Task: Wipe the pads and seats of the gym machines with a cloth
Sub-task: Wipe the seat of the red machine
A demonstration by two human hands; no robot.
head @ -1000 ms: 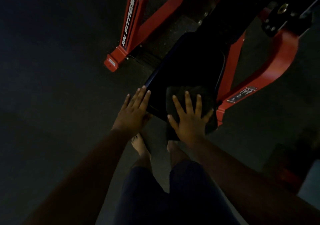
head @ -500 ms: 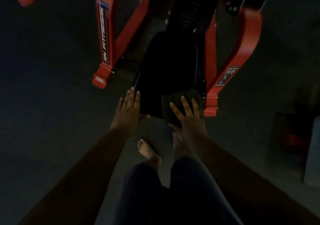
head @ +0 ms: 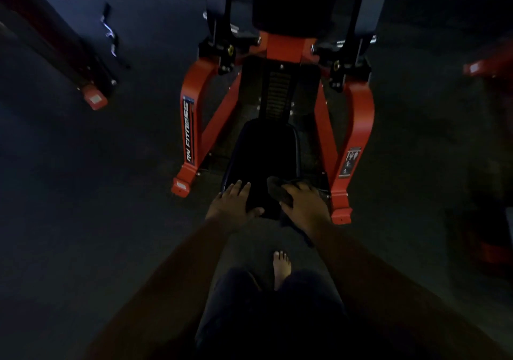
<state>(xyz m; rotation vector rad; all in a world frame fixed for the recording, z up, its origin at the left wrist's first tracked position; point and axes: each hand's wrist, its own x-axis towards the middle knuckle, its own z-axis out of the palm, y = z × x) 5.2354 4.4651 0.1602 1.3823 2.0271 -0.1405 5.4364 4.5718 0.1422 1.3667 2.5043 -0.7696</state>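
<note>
The step in hand looks to be the wiping of the black padded seat (head: 263, 154) of the red steel gym machine (head: 358, 126), at its near edge. The right hand (head: 304, 207) rests on the dark crumpled cloth (head: 279, 191), its fingers (head: 291, 189) bent over the bunched fabric and holding it against the seat's near right corner. The left hand (head: 233, 203) lies flat on the near left edge, fingers straight and together, thumb spread along the front lip, gripping nothing; it seems to steady the seat.

The next move, as I judge it, calls for drawing the cloth across the rest of the seat towards the far end, then up to the black back pad (head: 291, 4), which appears untouched.

The light is very dim. The seat's surface is nearly black, so any dirt or damp cannot be made out. The cloth's lower part hangs behind the right wrist, and the back pad is cut off at the top.
</note>
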